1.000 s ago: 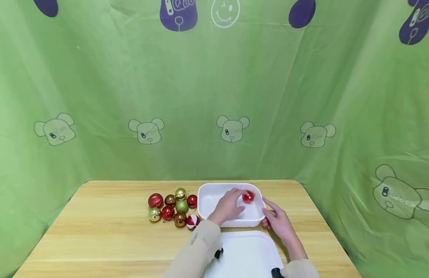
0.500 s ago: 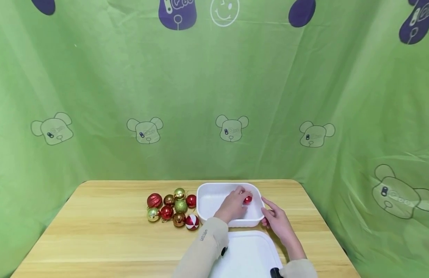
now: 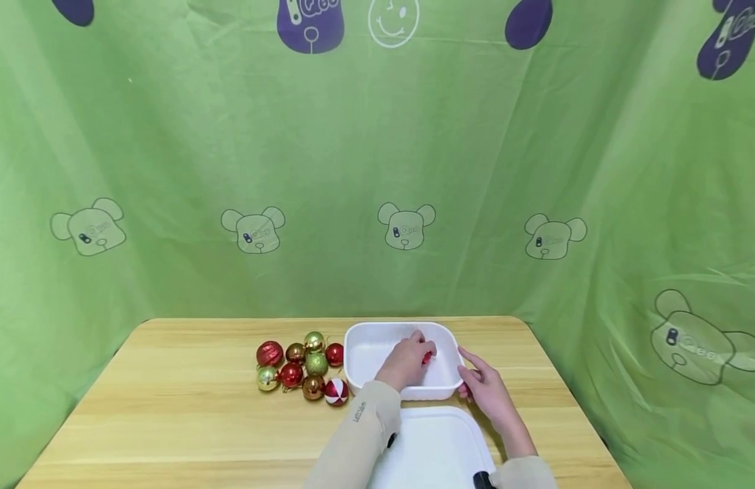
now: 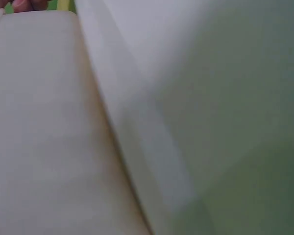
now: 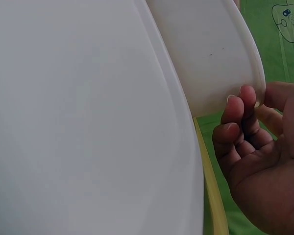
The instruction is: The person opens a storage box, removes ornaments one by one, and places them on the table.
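Note:
Inside a white plastic box (image 3: 377, 327) my left hand (image 3: 407, 363) is curled round a small shiny red Christmas ball (image 3: 426, 357), mostly hidden behind the fingers. My right hand (image 3: 490, 392) grips the box's right end. In the right wrist view, the right hand (image 5: 257, 156) has its fingertips on the box's outer wall (image 5: 210, 63) and the thumb side at the rim. The left wrist view is filled by pale surfaces of the box wall (image 4: 44, 112) and the lid (image 4: 152, 73), with some fingers (image 4: 29, 5) at the top left.
Left of the box several Christmas balls lie in a cluster, among them a striped red-and-white ball (image 3: 337, 392), a glittery green ball (image 3: 316, 364) and a large red ball (image 3: 269, 354). A white lid (image 3: 435, 445) lies in front of the box on the wooden table (image 3: 188, 407).
My left hand has closed its fingers round the red ball in the box and drawn it slightly left and nearer. The right hand keeps its hold on the box's end.

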### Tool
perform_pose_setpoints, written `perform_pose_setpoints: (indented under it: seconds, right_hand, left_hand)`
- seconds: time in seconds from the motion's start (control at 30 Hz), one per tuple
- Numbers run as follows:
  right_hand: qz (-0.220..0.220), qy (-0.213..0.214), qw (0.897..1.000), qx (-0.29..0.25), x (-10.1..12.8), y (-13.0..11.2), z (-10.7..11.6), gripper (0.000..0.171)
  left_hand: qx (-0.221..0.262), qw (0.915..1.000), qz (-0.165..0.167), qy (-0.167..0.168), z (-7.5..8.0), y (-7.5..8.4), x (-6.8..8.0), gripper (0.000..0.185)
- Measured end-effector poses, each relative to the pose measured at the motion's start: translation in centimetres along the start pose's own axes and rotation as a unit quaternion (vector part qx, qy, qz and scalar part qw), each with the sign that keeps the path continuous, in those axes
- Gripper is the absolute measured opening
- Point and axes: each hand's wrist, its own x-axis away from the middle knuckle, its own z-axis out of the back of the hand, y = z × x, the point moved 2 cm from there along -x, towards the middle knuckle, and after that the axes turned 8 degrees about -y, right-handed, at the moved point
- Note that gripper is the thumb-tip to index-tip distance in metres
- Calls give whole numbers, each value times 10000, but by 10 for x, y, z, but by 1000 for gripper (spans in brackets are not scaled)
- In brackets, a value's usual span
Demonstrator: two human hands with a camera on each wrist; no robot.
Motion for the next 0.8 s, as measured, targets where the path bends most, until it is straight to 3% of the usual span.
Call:
perform_pose_setpoints:
  seconds: [0.13, 0.33, 0.63, 0.8]
  right_hand:
    - [7, 20, 10000, 3, 0, 0, 0, 51]
    - [47, 7, 10000, 71, 0, 0, 0, 52]
    - [-22, -46, 10000, 51, -3, 3, 1, 52]
    - [53, -67, 10000, -37, -3, 3, 0, 53]
  left_hand:
    - [-159, 9997, -188, -89, 3, -1, 3, 27]
    - [-27, 9993, -354, -64, 5, -2, 6, 32]
    - [237, 9958, -821, 324, 25, -1, 19, 27]
    - [400, 9928, -1003, 526, 37, -9, 33, 26]
